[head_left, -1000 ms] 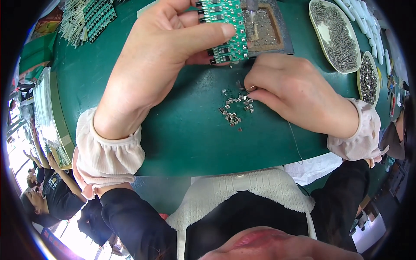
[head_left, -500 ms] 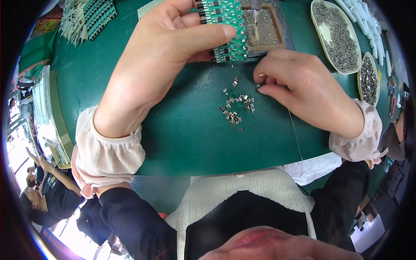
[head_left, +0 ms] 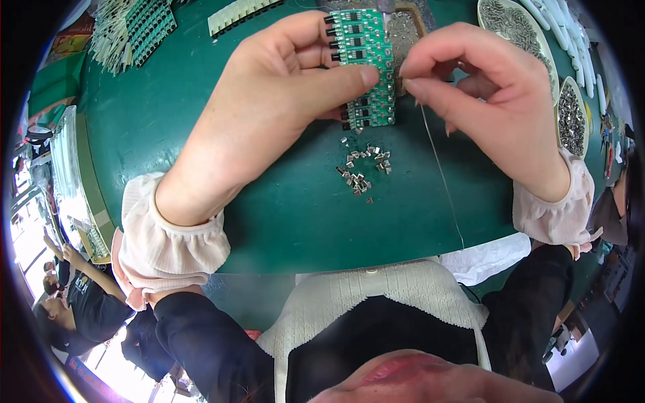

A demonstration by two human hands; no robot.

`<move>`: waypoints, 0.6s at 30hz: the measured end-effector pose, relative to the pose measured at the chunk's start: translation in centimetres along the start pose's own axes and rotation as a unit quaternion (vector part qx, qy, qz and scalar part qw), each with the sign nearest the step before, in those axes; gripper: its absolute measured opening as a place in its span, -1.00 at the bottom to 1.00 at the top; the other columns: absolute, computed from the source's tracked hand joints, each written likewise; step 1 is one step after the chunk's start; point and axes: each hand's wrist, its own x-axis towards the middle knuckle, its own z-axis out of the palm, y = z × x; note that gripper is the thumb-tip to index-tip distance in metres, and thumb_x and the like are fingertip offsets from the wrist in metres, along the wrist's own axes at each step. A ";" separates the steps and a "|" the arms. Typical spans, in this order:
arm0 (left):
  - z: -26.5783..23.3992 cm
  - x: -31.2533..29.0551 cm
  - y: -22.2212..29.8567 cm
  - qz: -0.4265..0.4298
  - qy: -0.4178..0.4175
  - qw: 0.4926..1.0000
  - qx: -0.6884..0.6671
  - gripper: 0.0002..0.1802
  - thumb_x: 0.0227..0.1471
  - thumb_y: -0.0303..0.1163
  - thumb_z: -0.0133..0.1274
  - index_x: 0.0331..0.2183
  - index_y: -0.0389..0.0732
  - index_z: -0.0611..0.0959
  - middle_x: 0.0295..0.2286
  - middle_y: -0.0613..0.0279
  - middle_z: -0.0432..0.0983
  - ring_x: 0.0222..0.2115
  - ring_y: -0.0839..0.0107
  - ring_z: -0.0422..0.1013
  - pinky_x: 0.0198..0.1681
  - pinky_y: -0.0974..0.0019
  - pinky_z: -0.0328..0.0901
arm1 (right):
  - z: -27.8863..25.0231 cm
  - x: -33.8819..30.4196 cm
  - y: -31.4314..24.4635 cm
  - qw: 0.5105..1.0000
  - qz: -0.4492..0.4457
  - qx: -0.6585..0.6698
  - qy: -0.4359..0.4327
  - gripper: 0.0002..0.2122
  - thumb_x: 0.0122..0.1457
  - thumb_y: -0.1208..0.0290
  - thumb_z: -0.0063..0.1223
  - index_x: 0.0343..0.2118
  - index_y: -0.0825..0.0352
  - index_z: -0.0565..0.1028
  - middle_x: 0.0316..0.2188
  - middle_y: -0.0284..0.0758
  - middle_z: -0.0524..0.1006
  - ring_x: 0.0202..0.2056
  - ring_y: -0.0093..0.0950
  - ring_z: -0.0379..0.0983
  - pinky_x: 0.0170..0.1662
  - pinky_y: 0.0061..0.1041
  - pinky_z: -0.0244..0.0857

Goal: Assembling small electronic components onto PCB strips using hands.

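My left hand [head_left: 269, 101] grips a green circuit board panel [head_left: 368, 60], its thumb flat on the face. Black parts line the panel's left edge, and metal pads run down its right. Just right of the panel, my right hand [head_left: 487, 94] is closed in a pinch on a thin solder wire [head_left: 438, 161], which trails down to the table's front edge. Whether its fingertips also hold a small metal piece is hidden. A soldering iron tip [head_left: 385, 20] points down at the panel's upper right corner. Below the panel lies a loose group of small metal clips [head_left: 359, 181].
A soldering tray [head_left: 423, 23] stands behind my right hand. At the right are a dish of small metal pins [head_left: 514, 27] and a dish of metal clips [head_left: 571, 124]. A white strip [head_left: 242, 17] and another board panel with white wires [head_left: 148, 30] lie at the back left.
The panel has come nearer to me and slightly right with my left hand. My right hand has risen to the panel's right edge, drawing the solder wire up. The soldering iron has shifted slightly left.
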 end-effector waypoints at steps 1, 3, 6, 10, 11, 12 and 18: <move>0.2 0.1 0.1 0.000 -0.001 1.000 0.000 -0.60 0.16 -0.47 0.20 0.04 -0.22 0.56 -0.20 0.34 0.66 -0.25 0.63 0.57 -0.26 0.59 0.43 | 0.1 0.0 0.0 1.000 -0.004 -0.006 0.004 -0.85 0.14 0.69 0.18 -0.23 0.37 0.57 -0.29 -0.45 0.56 -0.31 -0.75 0.50 -0.46 -0.83 0.31; 0.5 0.2 0.4 0.000 -0.039 0.999 -0.021 -0.60 0.16 -0.47 0.20 0.04 -0.22 0.57 -0.19 0.33 0.66 -0.25 0.62 0.58 -0.25 0.55 0.45 | 0.0 0.0 0.1 1.000 -0.008 -0.012 0.007 -0.85 0.14 0.68 0.19 -0.23 0.37 0.56 -0.29 -0.46 0.56 -0.30 -0.76 0.50 -0.45 -0.83 0.29; 0.4 0.2 0.4 -0.020 -0.038 0.998 -0.043 -0.60 0.16 -0.47 0.19 0.04 -0.22 0.57 -0.19 0.32 0.66 -0.26 0.60 0.58 -0.23 0.51 0.46 | -0.1 0.0 0.2 0.995 -0.036 -0.092 -0.001 -0.85 0.13 0.68 0.20 -0.24 0.37 0.56 -0.29 -0.49 0.55 -0.31 -0.77 0.48 -0.46 -0.83 0.24; 0.3 0.2 0.5 -0.023 -0.044 0.997 -0.057 -0.61 0.16 -0.47 0.19 0.04 -0.22 0.58 -0.21 0.32 0.67 -0.26 0.58 0.59 -0.22 0.50 0.47 | 0.0 0.2 0.2 0.988 -0.073 -0.134 -0.008 -0.82 0.07 0.69 0.23 -0.26 0.35 0.57 -0.34 -0.48 0.52 -0.37 -0.75 0.46 -0.49 -0.80 0.20; 0.2 0.2 0.6 -0.026 -0.045 0.997 -0.056 -0.62 0.16 -0.47 0.18 0.03 -0.23 0.58 -0.21 0.31 0.67 -0.26 0.58 0.59 -0.21 0.50 0.48 | 0.0 0.3 0.1 0.984 -0.102 -0.148 -0.014 -0.81 0.05 0.70 0.24 -0.26 0.34 0.58 -0.35 -0.47 0.51 -0.39 -0.75 0.45 -0.49 -0.79 0.20; 0.2 0.2 0.6 -0.030 -0.048 0.997 -0.056 -0.63 0.17 -0.47 0.17 0.03 -0.23 0.58 -0.20 0.30 0.66 -0.26 0.57 0.59 -0.20 0.49 0.48 | 0.0 0.3 0.1 0.984 -0.101 -0.148 -0.014 -0.81 0.05 0.70 0.24 -0.26 0.34 0.58 -0.35 -0.47 0.51 -0.39 -0.75 0.45 -0.49 -0.79 0.20; -0.6 0.4 0.1 -0.042 -0.052 0.992 -0.109 -0.67 0.20 -0.48 0.12 0.01 -0.25 0.58 -0.19 0.26 0.65 -0.27 0.58 0.59 -0.22 0.50 0.50 | 0.0 0.2 -0.4 0.984 -0.088 -0.152 -0.012 -0.77 0.03 0.68 0.28 -0.23 0.32 0.59 -0.37 -0.47 0.47 -0.39 -0.74 0.41 -0.47 -0.78 0.19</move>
